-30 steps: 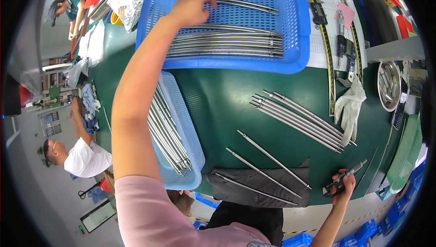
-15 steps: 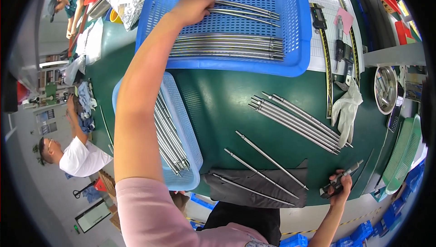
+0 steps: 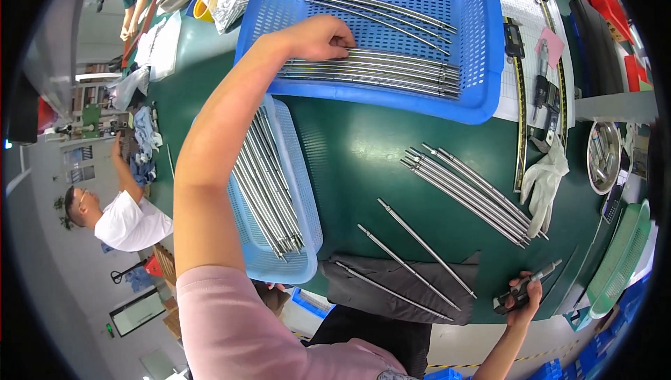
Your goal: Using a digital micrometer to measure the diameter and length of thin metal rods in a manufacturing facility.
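My left hand (image 3: pixel 323 39) reaches into the large blue basket (image 3: pixel 391 106), its curled fingers closed at the upper edge of a row of shiny metal rods (image 3: pixel 398 72). Another few thin rods (image 3: pixel 391 11) lie apart from that row, farther back in the basket. At the lower right, my right hand (image 3: pixel 523 299) grips a micrometer (image 3: pixel 545 270) with a dark frame and a silver barrel. Three separate rods (image 3: pixel 407 261) rest slanting, partly over a dark grey cloth (image 3: pixel 377 295). Several more rods (image 3: pixel 468 197) form a slanted group on the green table.
A light blue basket (image 3: pixel 307 202) filled with rods stands under my left arm. Calipers (image 3: pixel 518 93), a white glove (image 3: pixel 545 188) and a metal bowl (image 3: pixel 604 158) sit at the right. Two people work at the left, one in a white shirt (image 3: pixel 133 220).
My left hand has left the rods at the back of the basket and moved nearer, down to the front row. The view has shifted slightly. My right hand still holds the micrometer.
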The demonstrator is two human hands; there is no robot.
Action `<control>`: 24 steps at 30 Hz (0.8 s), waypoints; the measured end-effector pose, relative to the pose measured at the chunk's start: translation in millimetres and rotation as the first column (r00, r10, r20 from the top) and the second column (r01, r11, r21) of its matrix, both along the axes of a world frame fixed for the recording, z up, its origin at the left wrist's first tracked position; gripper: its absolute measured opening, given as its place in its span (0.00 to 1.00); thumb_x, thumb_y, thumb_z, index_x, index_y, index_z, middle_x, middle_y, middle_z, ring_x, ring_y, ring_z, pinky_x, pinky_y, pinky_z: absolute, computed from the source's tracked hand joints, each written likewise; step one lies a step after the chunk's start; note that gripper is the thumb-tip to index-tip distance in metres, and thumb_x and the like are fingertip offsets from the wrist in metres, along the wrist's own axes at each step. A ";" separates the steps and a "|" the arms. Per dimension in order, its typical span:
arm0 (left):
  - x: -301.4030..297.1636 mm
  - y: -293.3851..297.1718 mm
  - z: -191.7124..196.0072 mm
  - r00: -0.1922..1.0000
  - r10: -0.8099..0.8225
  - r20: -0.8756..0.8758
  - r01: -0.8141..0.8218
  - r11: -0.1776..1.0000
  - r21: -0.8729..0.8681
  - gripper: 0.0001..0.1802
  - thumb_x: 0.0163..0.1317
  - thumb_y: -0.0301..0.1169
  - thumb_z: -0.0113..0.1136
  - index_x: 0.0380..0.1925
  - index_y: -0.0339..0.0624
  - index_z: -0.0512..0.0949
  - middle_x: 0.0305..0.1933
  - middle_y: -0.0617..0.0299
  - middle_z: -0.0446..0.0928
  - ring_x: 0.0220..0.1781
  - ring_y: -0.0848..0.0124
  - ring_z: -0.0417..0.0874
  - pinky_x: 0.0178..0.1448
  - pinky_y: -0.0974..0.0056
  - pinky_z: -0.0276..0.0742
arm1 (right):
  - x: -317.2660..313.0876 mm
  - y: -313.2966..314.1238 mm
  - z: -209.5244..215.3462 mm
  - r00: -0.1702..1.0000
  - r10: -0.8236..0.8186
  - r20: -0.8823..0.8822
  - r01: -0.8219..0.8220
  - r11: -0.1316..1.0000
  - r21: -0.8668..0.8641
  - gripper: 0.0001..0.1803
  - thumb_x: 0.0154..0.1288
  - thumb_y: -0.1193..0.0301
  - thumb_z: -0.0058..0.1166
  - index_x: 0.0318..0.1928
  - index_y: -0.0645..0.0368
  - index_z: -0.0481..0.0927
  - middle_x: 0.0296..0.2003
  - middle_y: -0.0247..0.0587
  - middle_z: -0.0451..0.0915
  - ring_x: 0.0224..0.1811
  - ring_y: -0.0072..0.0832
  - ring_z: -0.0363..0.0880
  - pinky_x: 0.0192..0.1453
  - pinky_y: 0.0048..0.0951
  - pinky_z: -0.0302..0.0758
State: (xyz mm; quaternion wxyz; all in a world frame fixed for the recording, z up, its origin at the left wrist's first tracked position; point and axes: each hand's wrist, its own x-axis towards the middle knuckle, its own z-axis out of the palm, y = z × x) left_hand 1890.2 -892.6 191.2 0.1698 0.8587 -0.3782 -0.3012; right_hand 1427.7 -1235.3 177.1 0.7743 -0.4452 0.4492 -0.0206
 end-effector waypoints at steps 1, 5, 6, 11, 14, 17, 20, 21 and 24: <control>2.8 0.7 -2.2 0.997 -0.050 0.052 0.049 0.999 0.011 0.11 0.43 0.27 0.53 0.29 0.37 0.75 0.22 0.59 0.74 0.25 0.70 0.73 0.31 0.68 0.68 | -0.7 -0.7 -0.6 1.000 0.007 -0.006 -0.007 1.000 0.002 0.17 0.52 0.67 0.45 0.37 0.68 0.67 0.22 0.46 0.73 0.07 0.21 0.63 0.08 0.16 0.61; 7.1 -4.3 -7.0 0.995 -0.054 0.081 0.049 0.997 0.062 0.10 0.41 0.25 0.50 0.27 0.36 0.74 0.22 0.60 0.73 0.24 0.71 0.72 0.30 0.68 0.67 | 0.4 -0.1 1.0 1.000 0.008 -0.009 -0.008 1.000 -0.025 0.17 0.52 0.66 0.45 0.37 0.68 0.67 0.22 0.47 0.73 0.07 0.21 0.63 0.08 0.16 0.61; 9.2 -4.7 -7.5 0.995 -0.057 0.080 0.052 0.997 0.058 0.10 0.41 0.25 0.50 0.27 0.36 0.74 0.22 0.60 0.73 0.24 0.71 0.72 0.30 0.68 0.67 | 0.9 0.1 1.4 1.000 0.012 -0.009 -0.012 1.000 -0.022 0.17 0.52 0.66 0.45 0.37 0.68 0.67 0.22 0.47 0.73 0.07 0.21 0.63 0.08 0.16 0.61; 15.0 -19.1 2.9 0.985 0.020 -0.172 0.024 0.968 0.251 0.07 0.41 0.23 0.50 0.25 0.36 0.70 0.23 0.62 0.70 0.27 0.75 0.68 0.31 0.70 0.64 | 2.0 0.4 3.3 1.000 0.020 -0.012 -0.020 1.000 -0.009 0.17 0.52 0.66 0.45 0.37 0.68 0.67 0.21 0.47 0.73 0.07 0.22 0.63 0.08 0.16 0.60; 20.2 -19.2 9.6 0.991 -0.084 -0.099 0.113 0.935 0.335 0.08 0.40 0.23 0.52 0.24 0.36 0.69 0.23 0.62 0.70 0.27 0.76 0.68 0.31 0.70 0.64 | 2.3 2.0 2.0 0.999 0.031 -0.026 -0.031 0.999 -0.011 0.17 0.51 0.66 0.46 0.37 0.68 0.67 0.21 0.47 0.73 0.07 0.22 0.62 0.08 0.16 0.60; 21.1 -17.3 4.8 0.992 -0.039 -0.120 0.066 0.970 0.233 0.08 0.40 0.24 0.54 0.24 0.36 0.69 0.22 0.62 0.70 0.26 0.74 0.69 0.30 0.69 0.65 | 2.0 0.9 2.1 0.999 0.011 -0.035 -0.011 1.000 0.002 0.17 0.51 0.65 0.46 0.36 0.68 0.67 0.21 0.47 0.73 0.06 0.22 0.62 0.08 0.16 0.60; 24.8 -25.2 5.8 0.995 -0.014 -0.100 0.031 0.985 0.167 0.06 0.40 0.23 0.55 0.22 0.36 0.71 0.22 0.61 0.72 0.26 0.72 0.71 0.29 0.68 0.66 | -0.5 -3.3 1.1 1.000 0.009 -0.024 -0.009 1.000 0.023 0.17 0.51 0.65 0.46 0.36 0.68 0.67 0.21 0.47 0.73 0.07 0.21 0.62 0.08 0.16 0.60; 25.4 -23.9 6.5 0.998 -0.046 -0.043 0.053 0.984 0.170 0.07 0.39 0.23 0.55 0.22 0.37 0.71 0.21 0.60 0.72 0.26 0.71 0.72 0.28 0.67 0.67 | 1.1 -2.0 1.6 0.999 0.025 -0.022 -0.024 1.000 0.019 0.17 0.51 0.65 0.46 0.36 0.68 0.67 0.21 0.47 0.73 0.07 0.21 0.62 0.08 0.16 0.60; 17.9 -30.4 10.8 0.982 -0.168 0.087 0.143 0.961 0.237 0.08 0.37 0.23 0.54 0.22 0.37 0.69 0.20 0.58 0.70 0.24 0.68 0.71 0.29 0.66 0.66 | 1.5 -1.8 2.2 0.999 0.031 -0.017 -0.031 1.000 0.005 0.17 0.51 0.66 0.46 0.37 0.68 0.67 0.21 0.47 0.73 0.07 0.21 0.63 0.08 0.16 0.61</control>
